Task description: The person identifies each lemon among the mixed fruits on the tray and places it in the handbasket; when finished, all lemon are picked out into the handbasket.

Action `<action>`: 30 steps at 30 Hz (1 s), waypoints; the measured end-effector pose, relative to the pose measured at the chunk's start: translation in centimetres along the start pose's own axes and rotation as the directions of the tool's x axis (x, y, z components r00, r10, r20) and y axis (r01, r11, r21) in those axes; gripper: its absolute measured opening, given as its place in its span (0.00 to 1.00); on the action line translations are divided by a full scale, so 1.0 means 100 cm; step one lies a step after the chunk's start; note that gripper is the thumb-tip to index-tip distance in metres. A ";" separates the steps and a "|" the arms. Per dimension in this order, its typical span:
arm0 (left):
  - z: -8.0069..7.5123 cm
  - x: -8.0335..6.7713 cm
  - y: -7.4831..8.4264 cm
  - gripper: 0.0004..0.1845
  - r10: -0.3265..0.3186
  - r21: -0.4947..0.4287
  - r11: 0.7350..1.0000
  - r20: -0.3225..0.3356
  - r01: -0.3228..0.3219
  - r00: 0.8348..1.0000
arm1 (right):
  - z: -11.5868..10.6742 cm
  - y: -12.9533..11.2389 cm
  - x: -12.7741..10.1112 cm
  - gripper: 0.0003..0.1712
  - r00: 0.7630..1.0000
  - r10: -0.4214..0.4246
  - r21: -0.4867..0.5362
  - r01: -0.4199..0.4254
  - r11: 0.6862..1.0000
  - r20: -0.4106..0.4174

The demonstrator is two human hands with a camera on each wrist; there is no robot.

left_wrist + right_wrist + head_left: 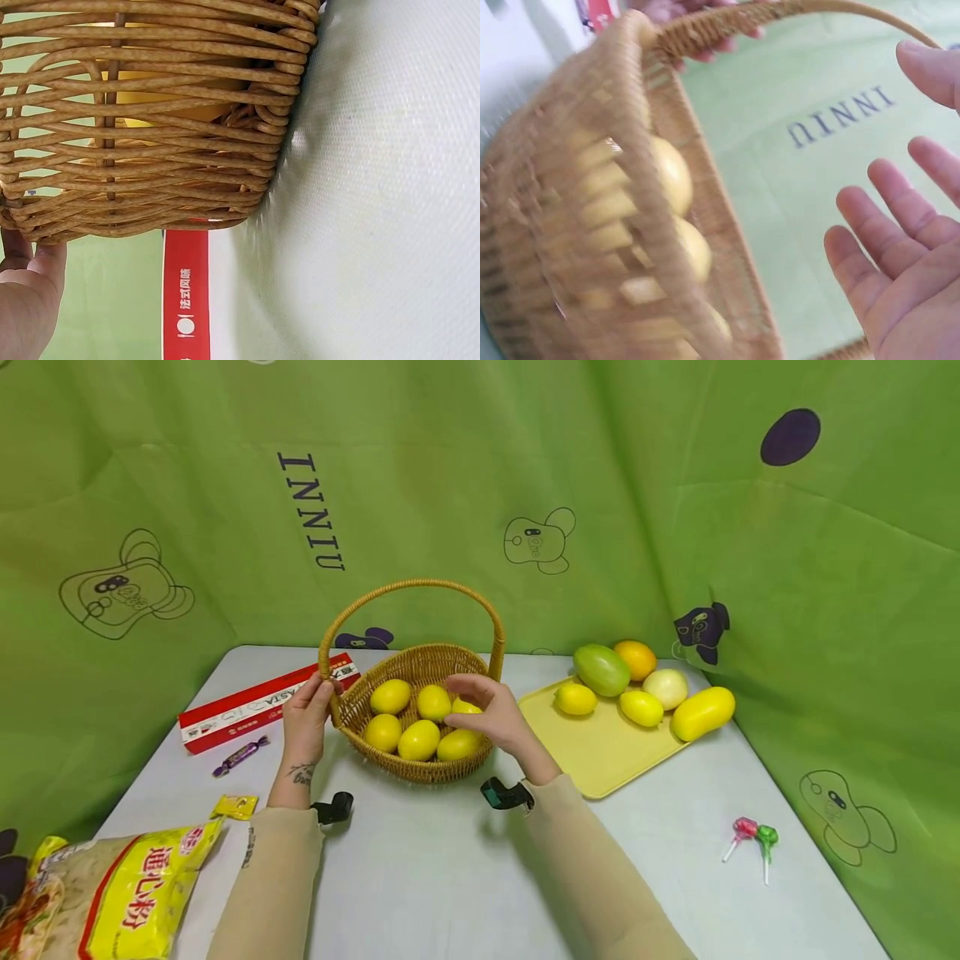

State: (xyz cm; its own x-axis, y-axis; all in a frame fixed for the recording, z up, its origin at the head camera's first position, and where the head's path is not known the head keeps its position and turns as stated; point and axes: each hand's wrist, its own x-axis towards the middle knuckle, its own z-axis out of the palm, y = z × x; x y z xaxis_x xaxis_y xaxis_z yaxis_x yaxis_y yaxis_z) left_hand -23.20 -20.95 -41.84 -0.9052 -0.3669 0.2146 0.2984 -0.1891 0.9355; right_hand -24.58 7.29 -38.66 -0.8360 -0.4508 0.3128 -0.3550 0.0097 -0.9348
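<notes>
A wicker basket (420, 771) with a tall arched handle (412, 583) holds several yellow lemons (418, 741). At the left foot of the handle, my left hand (303, 722) grips the basket with thumb and fingers; the left wrist view shows the fingertips at the woven rim (34, 238). Over the basket's right side hovers my right hand (495, 714), overlapping a lemon in the head view. In the right wrist view that hand (907, 277) has its fingers spread and holds nothing.
A yellow tray (592, 777) at the right bears several fruits, including a green mango (602, 670). Two lollipops (753, 835) lie nearer. On the left are a red pasta box (255, 702), a purple-wrapped candy (241, 756), a yellow packet (236, 807) and a food bag (120, 893).
</notes>
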 end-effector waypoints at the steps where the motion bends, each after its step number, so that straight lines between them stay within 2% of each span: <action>1: 0.000 0.000 0.000 0.22 0.004 0.000 1.000 0.001 -0.004 1.000 | -0.006 -0.001 -0.002 0.29 1.000 -0.014 0.012 0.014 1.000 -0.009; 5: 0.000 0.001 0.001 0.22 0.010 -0.016 1.000 0.001 -0.010 1.000 | -0.033 -0.004 -0.009 0.28 0.997 -0.060 0.063 0.063 0.996 -0.051; 9: -0.001 0.001 0.001 0.19 0.033 -0.020 0.999 0.019 -0.033 0.999 | -0.068 -0.001 -0.016 0.28 0.991 -0.053 0.061 0.061 0.996 -0.121; 14: -0.002 0.002 0.002 0.11 0.027 -0.032 0.999 0.019 -0.026 0.999 | -0.113 0.011 -0.022 0.28 0.979 0.003 0.018 0.001 1.000 -0.203; 19: -0.002 0.002 0.002 0.16 0.003 -0.020 1.000 0.016 -0.002 1.000 | -0.149 0.027 -0.027 0.29 0.961 0.083 0.020 -0.080 0.997 -0.263; 24: -0.002 0.001 0.002 0.21 -0.019 -0.009 1.000 0.008 0.019 1.000 | -0.170 0.046 -0.034 0.32 0.937 0.162 0.034 -0.159 0.987 -0.311; 30: -0.001 0.000 0.000 0.24 -0.024 -0.006 1.000 0.009 0.024 1.000 | -0.181 0.066 -0.040 0.33 0.900 0.266 -0.011 -0.287 0.958 -0.346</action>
State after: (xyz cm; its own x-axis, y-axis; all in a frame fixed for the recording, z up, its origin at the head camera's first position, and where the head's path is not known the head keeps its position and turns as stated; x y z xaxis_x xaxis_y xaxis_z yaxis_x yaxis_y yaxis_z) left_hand -23.20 -21.07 -41.91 -0.9147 -0.3542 0.1947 0.2784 -0.2028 0.9388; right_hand -31.13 25.28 -43.01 -0.9914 -0.0938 0.0910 -0.1043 0.1485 -0.9834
